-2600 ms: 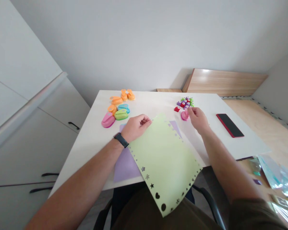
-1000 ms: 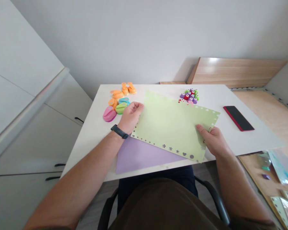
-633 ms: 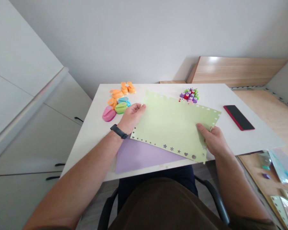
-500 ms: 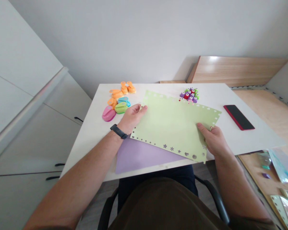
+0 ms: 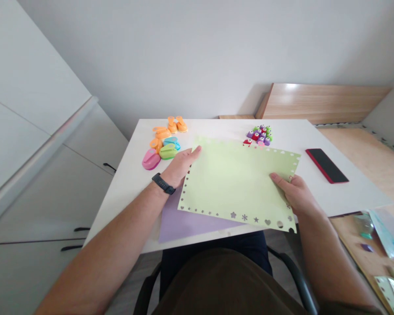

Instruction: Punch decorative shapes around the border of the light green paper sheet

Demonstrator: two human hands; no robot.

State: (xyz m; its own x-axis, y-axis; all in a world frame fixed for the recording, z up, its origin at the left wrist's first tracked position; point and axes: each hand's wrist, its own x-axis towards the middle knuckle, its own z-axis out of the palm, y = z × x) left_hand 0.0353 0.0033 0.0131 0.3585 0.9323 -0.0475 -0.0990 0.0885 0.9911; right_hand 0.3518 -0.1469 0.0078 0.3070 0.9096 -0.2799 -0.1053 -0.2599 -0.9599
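Observation:
A sheet of light green paper (image 5: 233, 179) is held up over the table's front part. Small punched shapes, among them stars, flowers, a heart and a circle, run along its edges. My left hand (image 5: 181, 166) pinches its left edge, thumb on top. At the right edge my right hand (image 5: 295, 192) grips it the same way, the fingers behind the paper. Beneath it lies a purple sheet (image 5: 190, 226), partly covered. Left of the sheet sit several large craft punches: a pink one (image 5: 151, 159), a green one (image 5: 168, 151), a blue one (image 5: 172, 142) and orange ones (image 5: 161, 132).
Small purple, red and green punches (image 5: 261, 134) cluster at the back of the white table (image 5: 124, 197). A black phone with a red edge (image 5: 326, 165) lies on the right. White cabinets (image 5: 52, 188) stand at left; a lower board with plastic packets (image 5: 357, 258) is at right.
The green sheet's far edge has dipped and its lower right corner has swung outward, so the sheet lies flatter to view. Both hands keep their hold. The view has tilted slightly up.

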